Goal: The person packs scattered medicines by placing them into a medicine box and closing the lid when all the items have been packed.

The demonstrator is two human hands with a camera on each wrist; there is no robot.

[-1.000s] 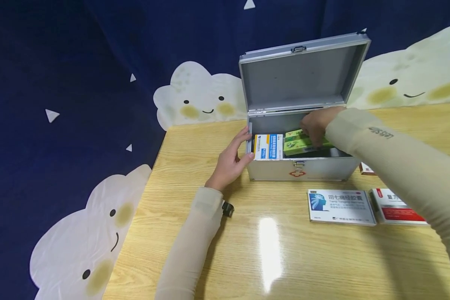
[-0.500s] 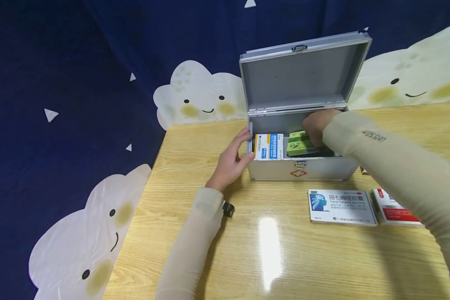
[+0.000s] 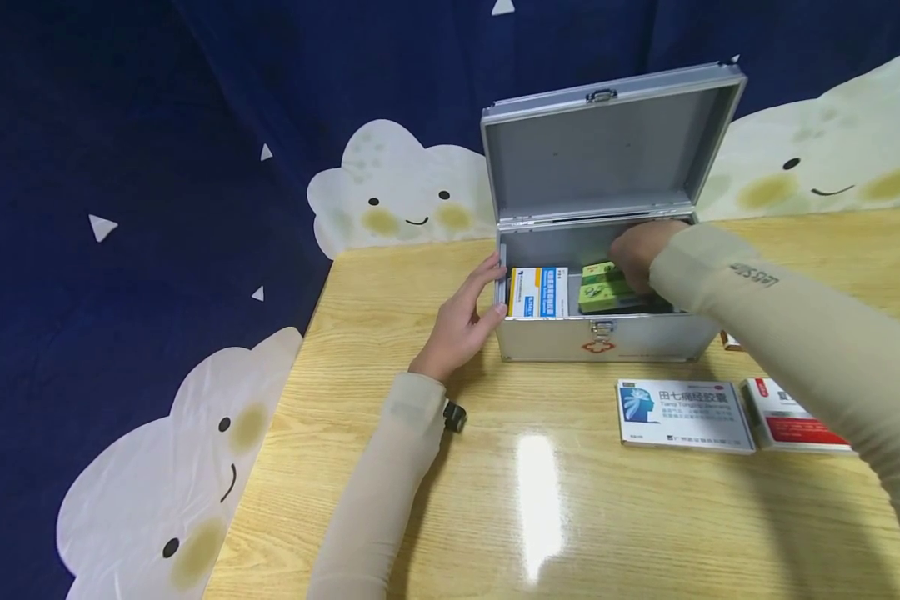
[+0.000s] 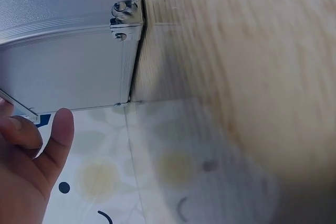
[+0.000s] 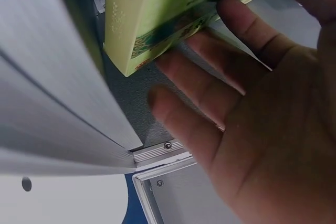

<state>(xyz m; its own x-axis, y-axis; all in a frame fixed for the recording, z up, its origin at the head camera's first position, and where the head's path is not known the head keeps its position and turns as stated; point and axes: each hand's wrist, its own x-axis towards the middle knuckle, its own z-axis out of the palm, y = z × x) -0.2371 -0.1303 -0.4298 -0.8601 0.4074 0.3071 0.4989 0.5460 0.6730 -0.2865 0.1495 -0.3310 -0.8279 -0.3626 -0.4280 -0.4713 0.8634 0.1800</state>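
A silver metal case [image 3: 547, 340] with a red cross on its front stands with its lid raised. My left hand [image 3: 459, 327] rests on its left end, fingers extended along the upper edge and thumb at the front corner. In the left wrist view one finger [image 4: 62, 129] sticks out, away from the case. My right hand [image 3: 640, 252] reaches inside the case and holds a green medicine box [image 3: 602, 292]. The right wrist view has the fingers [image 5: 205, 80] behind this box's lower edge. A white, blue and yellow medicine box [image 3: 538, 292] sits at the case's left end.
On the wooden table [image 3: 450, 533], in front of the case, lie a white medicine box [image 3: 686, 415] and a red-and-white one [image 3: 798, 425], partly under the right sleeve. Another small box [image 3: 731, 341] peeks out beside the case. A dark blue curtain [image 3: 232, 100] hangs behind.
The green medicine box has shifted right inside the case with my right hand, widening the gap to the blue-and-white box. My left hand has stayed at the case's left end.
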